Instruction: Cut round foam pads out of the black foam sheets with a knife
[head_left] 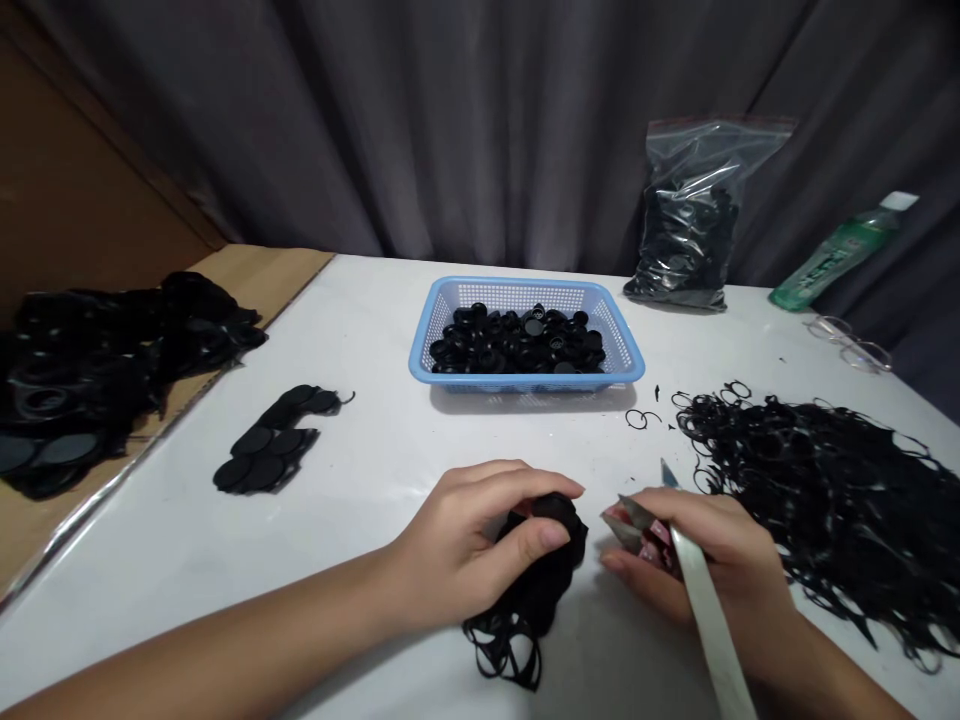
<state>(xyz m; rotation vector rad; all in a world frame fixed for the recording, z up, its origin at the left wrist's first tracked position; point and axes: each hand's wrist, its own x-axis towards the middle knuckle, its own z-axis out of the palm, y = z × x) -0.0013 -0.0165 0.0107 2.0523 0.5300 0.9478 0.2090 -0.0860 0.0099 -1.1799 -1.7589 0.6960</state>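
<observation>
My left hand [487,540] is closed on a stack of black moulded rubber discs [540,580], thumb on the near side and fingers over the far side. Thin ring-shaped strips hang from the stack's lower end onto the table. Just to the right, my right hand [705,550] grips a pair of small metal snips [630,525] with pink on the handle, tips pointing at the stack but apart from it. A long, flat metal tool [709,610] with a pointed tip also lies in that hand; its exact kind is unclear.
A blue basket [525,381] of black round caps stands mid-table. Black trimmed scrap [840,500] is heaped at right. Joined black discs [262,450] lie left, near more black sheets [90,350] on cardboard. Behind are a zip bag [686,230], green bottle [840,255] and glasses [851,345].
</observation>
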